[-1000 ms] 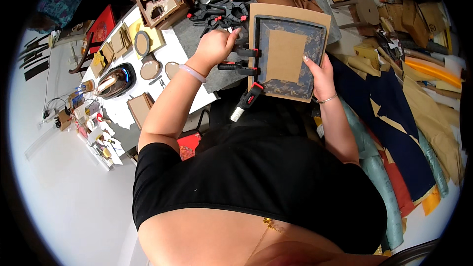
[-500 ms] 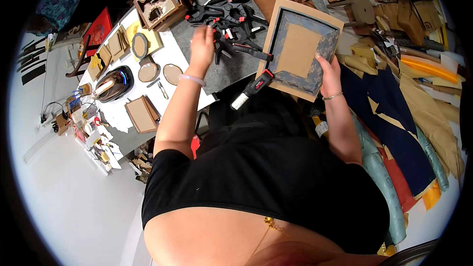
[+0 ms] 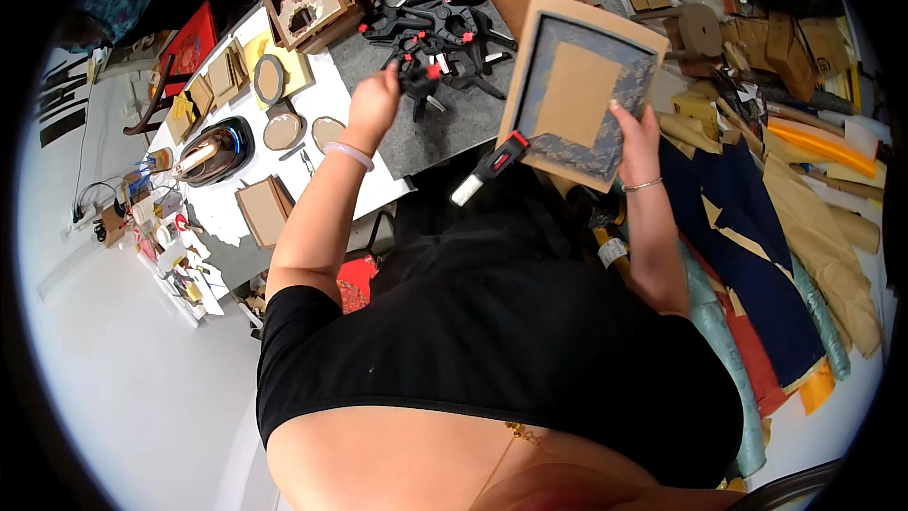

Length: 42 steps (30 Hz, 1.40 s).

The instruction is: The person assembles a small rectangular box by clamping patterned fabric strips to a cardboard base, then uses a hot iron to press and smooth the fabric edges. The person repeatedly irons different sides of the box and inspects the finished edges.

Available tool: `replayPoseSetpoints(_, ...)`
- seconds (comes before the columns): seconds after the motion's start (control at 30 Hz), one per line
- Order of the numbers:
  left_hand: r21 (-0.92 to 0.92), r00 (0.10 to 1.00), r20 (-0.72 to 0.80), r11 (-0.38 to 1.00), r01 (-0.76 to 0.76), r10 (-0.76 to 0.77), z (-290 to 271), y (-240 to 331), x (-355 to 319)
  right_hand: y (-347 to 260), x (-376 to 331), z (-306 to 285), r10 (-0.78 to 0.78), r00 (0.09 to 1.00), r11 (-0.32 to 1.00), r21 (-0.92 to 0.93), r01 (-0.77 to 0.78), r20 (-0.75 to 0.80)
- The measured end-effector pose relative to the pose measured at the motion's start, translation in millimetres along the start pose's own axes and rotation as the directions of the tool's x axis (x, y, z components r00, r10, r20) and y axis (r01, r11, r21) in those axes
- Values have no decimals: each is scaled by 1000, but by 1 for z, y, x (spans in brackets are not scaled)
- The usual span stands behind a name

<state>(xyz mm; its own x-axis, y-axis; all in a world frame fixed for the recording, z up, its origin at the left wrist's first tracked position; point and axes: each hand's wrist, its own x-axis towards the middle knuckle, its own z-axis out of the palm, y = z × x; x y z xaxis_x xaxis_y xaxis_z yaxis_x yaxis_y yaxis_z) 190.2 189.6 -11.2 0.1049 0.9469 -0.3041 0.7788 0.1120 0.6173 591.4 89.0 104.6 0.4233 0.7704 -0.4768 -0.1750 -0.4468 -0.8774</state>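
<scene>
The right hand (image 3: pixel 636 137) grips the lower right edge of a rectangular cardboard frame (image 3: pixel 579 90) with a dark patterned border and a plain brown middle, holding it tilted above the counter (image 3: pixel 454 123); a black spring clamp with a red and white handle (image 3: pixel 490 167) is clipped to the frame's lower left corner. The left hand (image 3: pixel 375 100) is closed on one black clamp (image 3: pixel 421 80) at the edge of a pile of black clamps with red tips (image 3: pixel 440 24) lying on the grey mat. To the left, on the white part of the counter, lie oval cardboard pieces (image 3: pixel 282 123) and a dark iron (image 3: pixel 216 151).
</scene>
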Motion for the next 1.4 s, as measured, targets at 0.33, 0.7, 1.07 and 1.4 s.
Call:
replayPoseSetpoints(0.33, -383, 944, 274, 921, -70, 186, 17, 67, -30, 12, 13, 0, -18, 1000, 966, 257, 24, -24)
replayPoseSetpoints(0.7, -71, 916, 396, 997, -35, 61, 19, 79, -103, -4, 7, 23, 5, 990, 977, 209, 25, -141)
replayPoseSetpoints(1.07, 264, 928, -370, 963, 61, 43, 59, -34, 18, 6, 45, 63, 71, 992, 995, 62, -78, 107)
replayPoseSetpoints(1.4, -897, 937, 329, 273, 349, -119, 28, 33, -57, 53, 61, 108, 326, 821, 917, 54, -395, 468)
